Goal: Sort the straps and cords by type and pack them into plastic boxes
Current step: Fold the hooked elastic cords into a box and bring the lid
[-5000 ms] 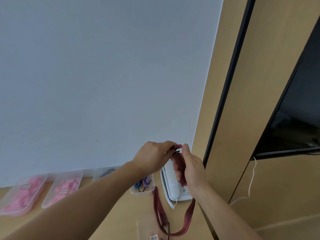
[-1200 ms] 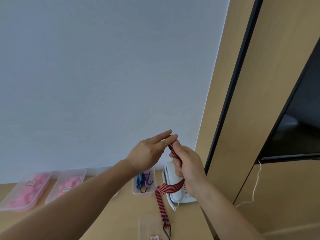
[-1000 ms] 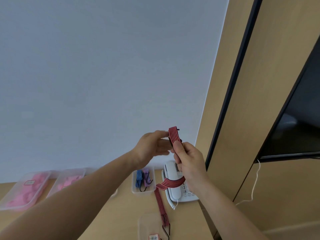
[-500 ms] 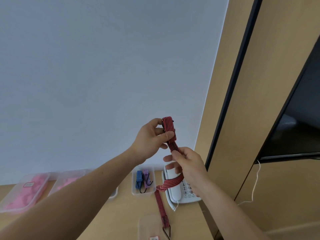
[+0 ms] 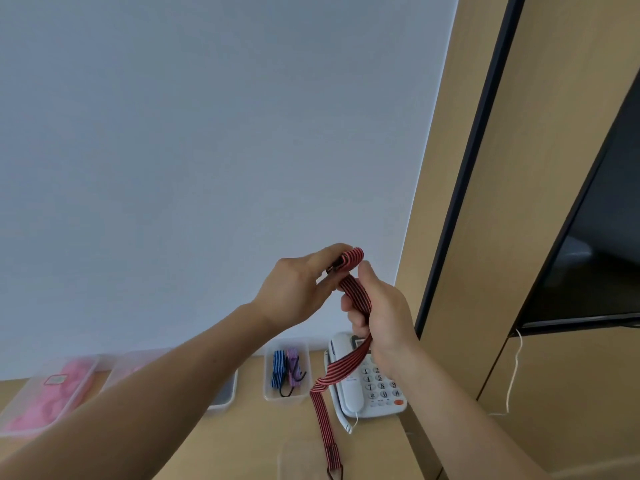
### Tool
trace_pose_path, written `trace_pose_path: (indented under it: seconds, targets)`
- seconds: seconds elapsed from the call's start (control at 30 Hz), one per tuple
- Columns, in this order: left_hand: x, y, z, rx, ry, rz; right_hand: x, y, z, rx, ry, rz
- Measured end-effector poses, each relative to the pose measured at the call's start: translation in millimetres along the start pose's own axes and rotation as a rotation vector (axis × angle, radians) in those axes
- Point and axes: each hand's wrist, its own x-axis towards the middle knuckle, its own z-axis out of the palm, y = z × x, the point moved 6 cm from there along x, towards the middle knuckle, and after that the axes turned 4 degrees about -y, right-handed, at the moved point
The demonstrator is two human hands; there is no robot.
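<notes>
A red-and-black striped strap (image 5: 356, 299) is held up in front of the wall. My left hand (image 5: 298, 289) pinches its folded top end. Just below and to the right, my right hand (image 5: 381, 313) grips the strap, which runs through the fist. The loose tail hangs down to the wooden table (image 5: 249, 441), ending in a dark hook (image 5: 335, 474) over a clear plastic box (image 5: 298, 459) at the frame's bottom. A small clear box (image 5: 286, 400) behind holds a blue strap (image 5: 278, 372) and a purple strap (image 5: 293, 370).
A white desk phone (image 5: 367, 386) stands right of the small box, under my right hand. Clear boxes with pink items (image 5: 52, 396) line the wall at left, another box (image 5: 225, 396) behind my left forearm. A wooden panel (image 5: 450, 202) and dark screen (image 5: 595, 254) rise at right.
Both hands have come back together, the left lowering the folded strap end toward the right fist. More strap has been gathered; five seconds ago a long loop hung to the table.
</notes>
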Motion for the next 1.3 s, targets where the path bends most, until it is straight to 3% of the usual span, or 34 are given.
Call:
trace_pose_path:
  seconds: [0.1,0.2,0.53,0.63,0.77,0.8,0.87,0.93,1.17,1.3]
  targets:
    - [-3,11,-2,0.191,0.048,0.216,0,3,2,0.010,-0.020,0.011]
    - [-10,8,1,0.238,0.031,0.300,-2,9,4,0.049,-0.054,0.010]
    - [-11,-4,13,0.154,-0.111,0.238,-2,12,1,0.131,-0.095,-0.030]
    - [-9,-13,18,-0.151,-0.155,-0.021,-1,7,-3,0.126,-0.091,-0.066]
    - [-13,-29,38,-0.887,-0.231,-0.760,-1,-1,-5,0.033,-0.088,-0.159]
    - [-14,-28,43,-0.969,-0.290,-0.850,-1,-1,-6,-0.006,-0.078,-0.169]
    - [-16,-21,46,-0.976,-0.423,-0.857,-2,1,-8,-0.085,-0.056,-0.175]
    - [-17,-19,47,-0.968,-0.432,-0.817,-3,2,-9,-0.147,-0.044,-0.190]
    - [-11,-36,34,-0.848,-0.054,-0.850,4,15,-16,-0.240,0.042,-0.043]
    - [-5,-39,27,-0.612,-0.043,-0.763,3,22,-15,-0.223,0.048,0.004]
